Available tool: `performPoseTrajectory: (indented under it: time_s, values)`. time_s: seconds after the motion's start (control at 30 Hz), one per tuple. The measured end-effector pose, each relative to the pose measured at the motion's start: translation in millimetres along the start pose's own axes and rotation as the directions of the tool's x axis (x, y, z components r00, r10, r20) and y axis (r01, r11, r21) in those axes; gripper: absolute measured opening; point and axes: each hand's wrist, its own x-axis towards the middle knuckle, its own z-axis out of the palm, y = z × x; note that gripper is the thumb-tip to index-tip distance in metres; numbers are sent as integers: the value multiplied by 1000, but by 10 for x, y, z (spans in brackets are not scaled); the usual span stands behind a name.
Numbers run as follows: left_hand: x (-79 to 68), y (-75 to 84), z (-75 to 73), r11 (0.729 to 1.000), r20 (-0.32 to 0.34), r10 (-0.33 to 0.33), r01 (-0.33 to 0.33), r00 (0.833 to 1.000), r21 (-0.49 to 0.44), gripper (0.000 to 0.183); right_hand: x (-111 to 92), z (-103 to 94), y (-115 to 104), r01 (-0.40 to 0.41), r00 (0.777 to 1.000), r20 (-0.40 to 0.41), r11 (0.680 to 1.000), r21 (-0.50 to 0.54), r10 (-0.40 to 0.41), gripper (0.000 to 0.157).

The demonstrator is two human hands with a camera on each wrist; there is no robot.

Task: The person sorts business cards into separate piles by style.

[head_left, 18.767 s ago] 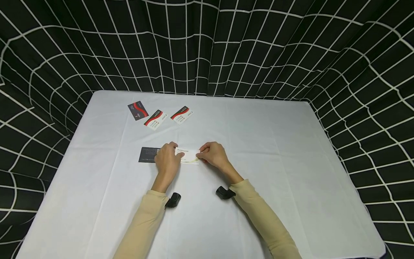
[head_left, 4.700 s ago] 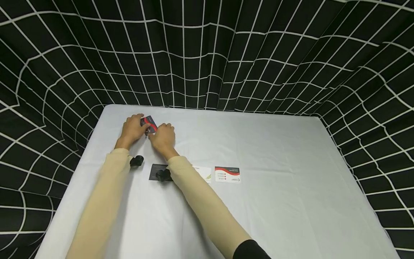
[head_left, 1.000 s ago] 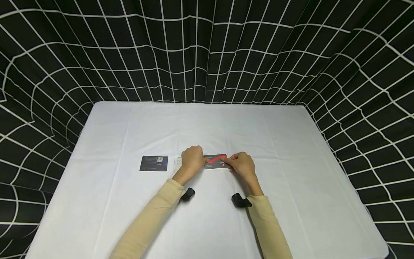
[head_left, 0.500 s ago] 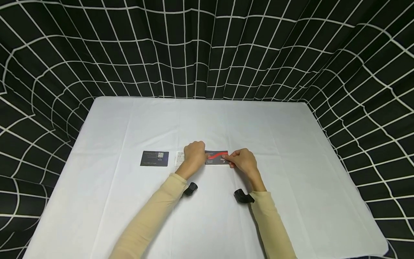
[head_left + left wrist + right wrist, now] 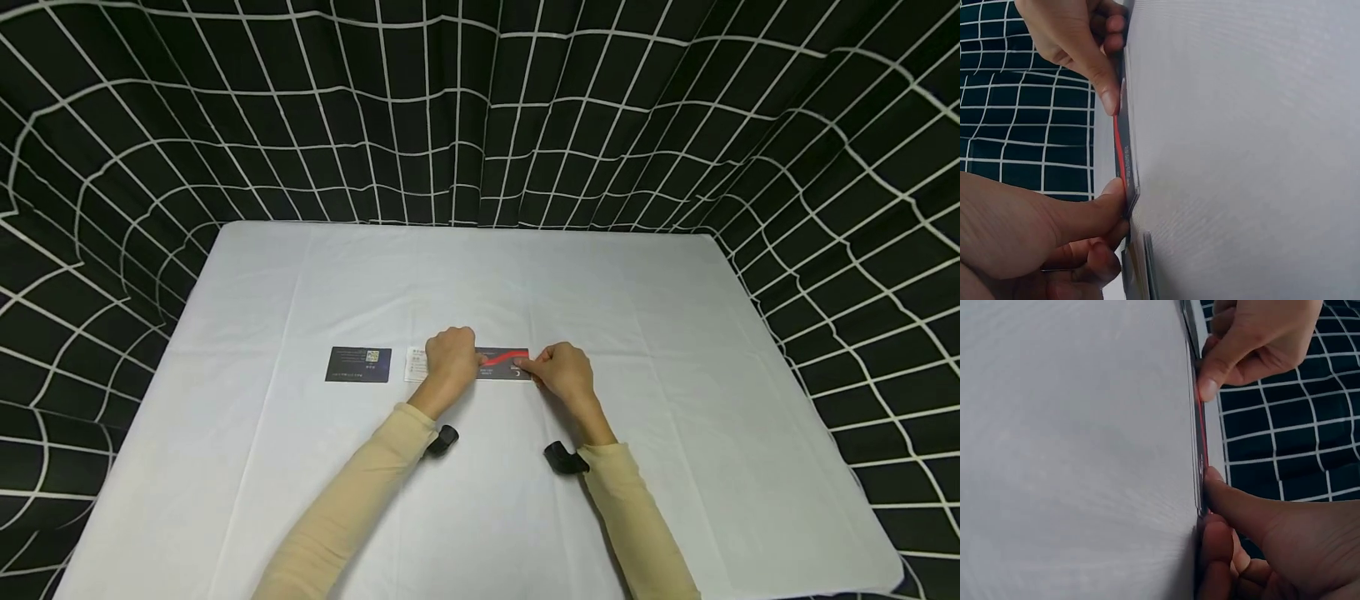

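A dark business card with a red wavy stripe (image 5: 501, 372) lies on top of a small stack of cards, whose thin edges show in both wrist views. My left hand (image 5: 452, 360) pinches the left end of this stack, thumb on top and fingers curled at the edge. At the right end, my right hand (image 5: 567, 373) pinches the stack the same way, its thumb (image 5: 1235, 497) over the striped card. A white printed card (image 5: 416, 365) sticks out from behind my left hand, which hides most of it. It is the top of a second pile.
A dark blue-grey card with a QR code (image 5: 358, 365) lies farther left, in line with the others. All rest on a white cloth-covered table (image 5: 480, 508). A black curtain with a white grid (image 5: 480, 108) stands behind the table's far edge.
The three red-striped cards once at the back left are gone from there; the striped stack now lies right of the white pile. In the last second both hands barely move.
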Motion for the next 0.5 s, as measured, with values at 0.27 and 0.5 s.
performPoseTrajectory:
  time_s: [0.27, 0.5]
  values:
    - [-94, -190, -38, 983, -61, 157, -162, 986, -90, 30, -58, -160, 141, 85, 996, 30, 988, 128, -89, 48]
    - [-477, -949, -260, 933, -93, 353, -358, 931, -40, 62, -305, -413, 494, 309, 951, 36, 949, -61, -307, 69]
